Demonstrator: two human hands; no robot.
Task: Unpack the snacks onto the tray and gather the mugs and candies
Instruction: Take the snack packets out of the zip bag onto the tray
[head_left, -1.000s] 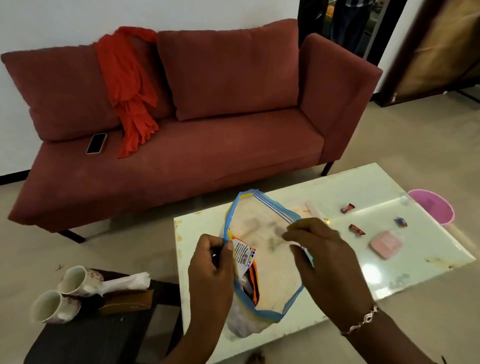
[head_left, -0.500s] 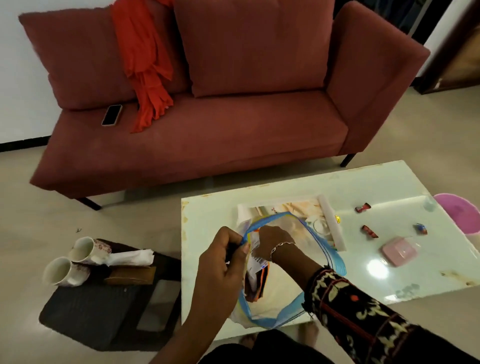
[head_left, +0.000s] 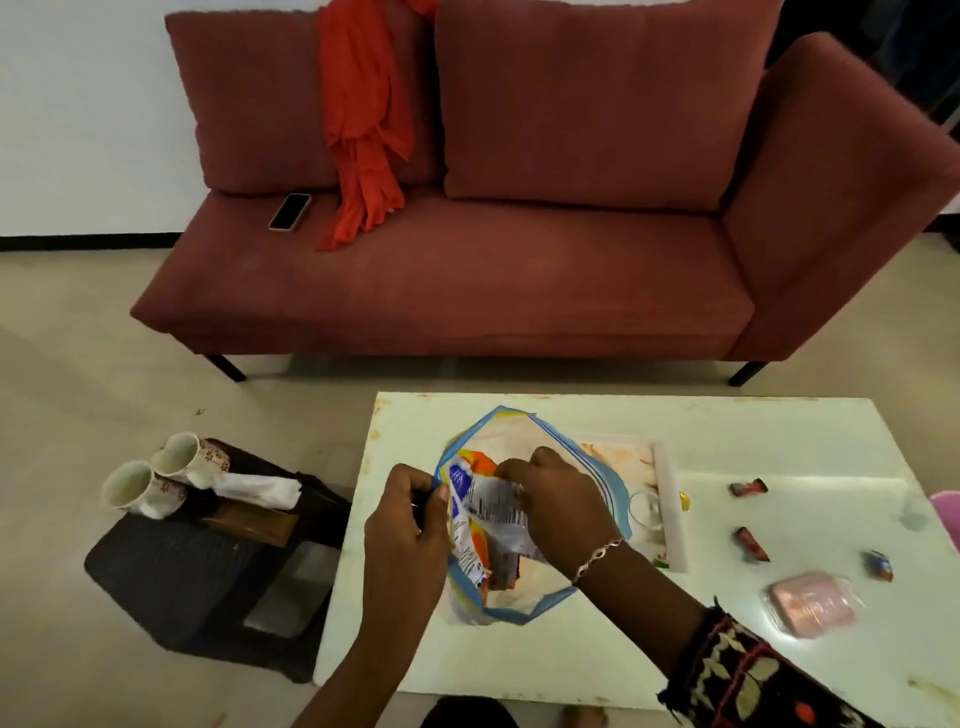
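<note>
1. Head view, looking down: the snack packets (head_left: 485, 514) sit in the mouth of a clear zip bag (head_left: 524, 519) with a blue rim, which lies on the white table (head_left: 727, 426). The bag's mouth gapes wide, which judging by the grip is so a hand can reach in.

2. The left hand (head_left: 410, 525) pinches the bag's near-left rim between thumb and fingers, closed tight on the plastic. That hold looks meant to keep the mouth open and the bag from sliding.

3. The right hand (head_left: 558, 501) is inside the opening, fingers curled closed on the crinkled top of a silver and blue packet, apparently to draw it out.

4. Under and just right of the bag lies the tray (head_left: 670, 499), pale with a floral print, so anything lifted out has only a short way to go. A small clear glass (head_left: 644, 512) seems to stand on it, partly behind the bag.

5. The candies (head_left: 748, 487) lie scattered on the table right of the tray, well apart from one another, with a pink wrapped block (head_left: 813, 608) nearer the front edge. They are not yet gathered.

6. The mugs (head_left: 161, 475), two of them, lie on their sides touching each other on a low dark stool (head_left: 171, 577) left of the table, beside a tissue box (head_left: 249, 519).

7. Beyond stands a red sofa (head_left: 467, 280) with a phone (head_left: 290, 211) and an orange cloth (head_left: 363, 119) on it.
</note>
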